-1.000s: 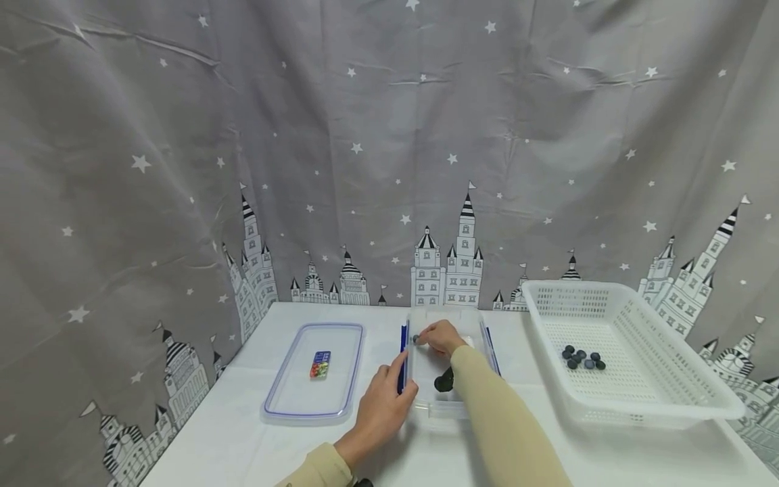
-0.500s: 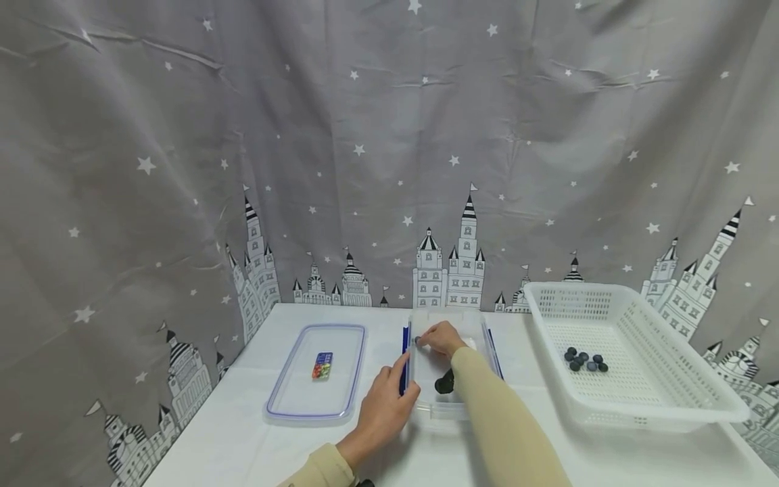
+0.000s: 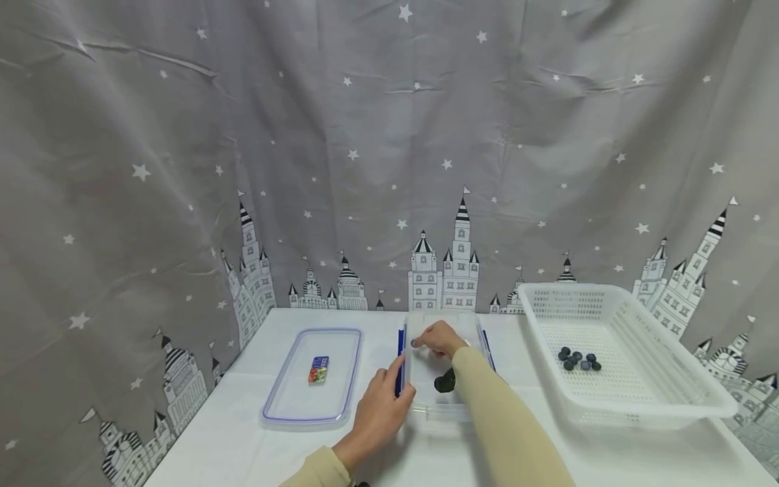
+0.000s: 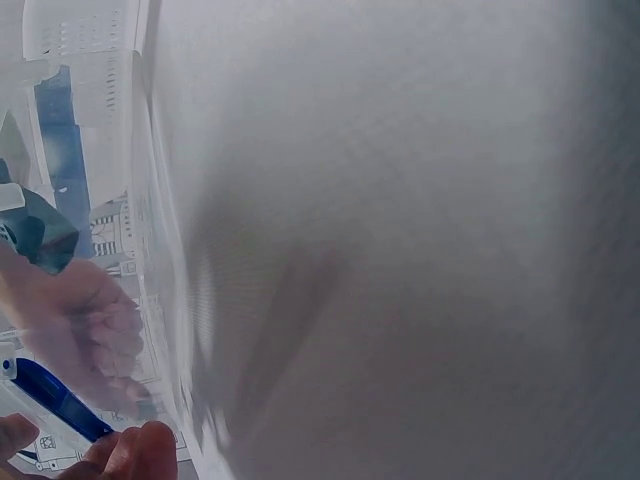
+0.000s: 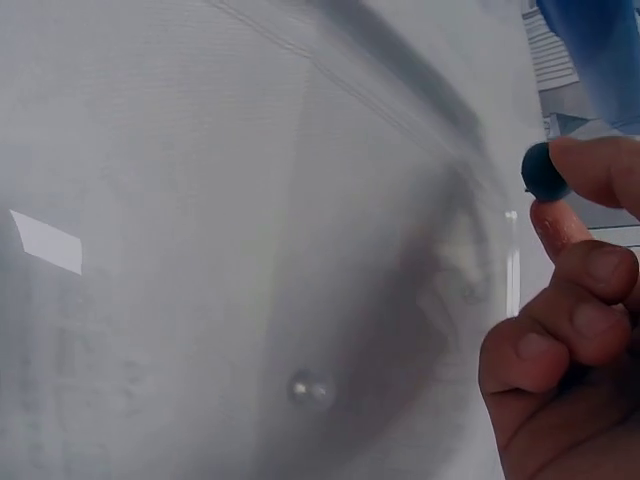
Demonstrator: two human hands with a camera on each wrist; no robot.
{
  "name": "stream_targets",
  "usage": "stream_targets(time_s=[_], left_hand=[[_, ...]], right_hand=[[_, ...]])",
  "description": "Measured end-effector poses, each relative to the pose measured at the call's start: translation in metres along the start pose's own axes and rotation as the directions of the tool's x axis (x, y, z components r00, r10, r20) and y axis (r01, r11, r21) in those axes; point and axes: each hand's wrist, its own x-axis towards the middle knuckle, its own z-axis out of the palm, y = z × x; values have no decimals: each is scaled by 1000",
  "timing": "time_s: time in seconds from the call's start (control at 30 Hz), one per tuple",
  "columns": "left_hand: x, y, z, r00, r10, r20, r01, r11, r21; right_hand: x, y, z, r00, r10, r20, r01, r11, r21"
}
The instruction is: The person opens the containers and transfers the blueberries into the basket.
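Observation:
My right hand is inside the clear plastic food container, near its far left side. In the right wrist view the thumb and index finger pinch a small dark blueberry, and the other fingers are curled in. My left hand is at the container's left side, thumb and fingers about the blue side latch, index finger reaching up to the rim. A second blue latch hangs on the container's right side. The dark wrist camera beneath my right forearm hides part of the container.
A clear lid with a blue seal lies on the white table to the left, with a colourful label on it. To the right stands a white perforated basket, with several blueberries inside. A grey castle-print curtain hangs behind.
The head view has shifted a little. The right hand keeps the blueberry pinched at nearly the same spot by the container's left wall; the left hand stays in place.

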Motion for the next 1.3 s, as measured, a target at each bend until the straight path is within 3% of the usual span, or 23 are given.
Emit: stream_targets(time_s=[0.3,0.5,0.8,1.3], left_hand=[[1,-1,2,1000,-8,2,8,1000,-4],[3,0,1,1000,2,-6,-2,1000,-4],[3,-1,5,999,-33,5,33,999,-16],[2,-1,2,1000,-11,1,11,1000,-15]], right_hand=[[-4,-3,-16,997,-42,71,43,999,-24],[-7,-9,-37,993,-80,87,84,995,-45],[-22,-12,-68,979,-153,136,162,985,-60],[-39,-18,-113,972,-173,162,185,981,-62]])
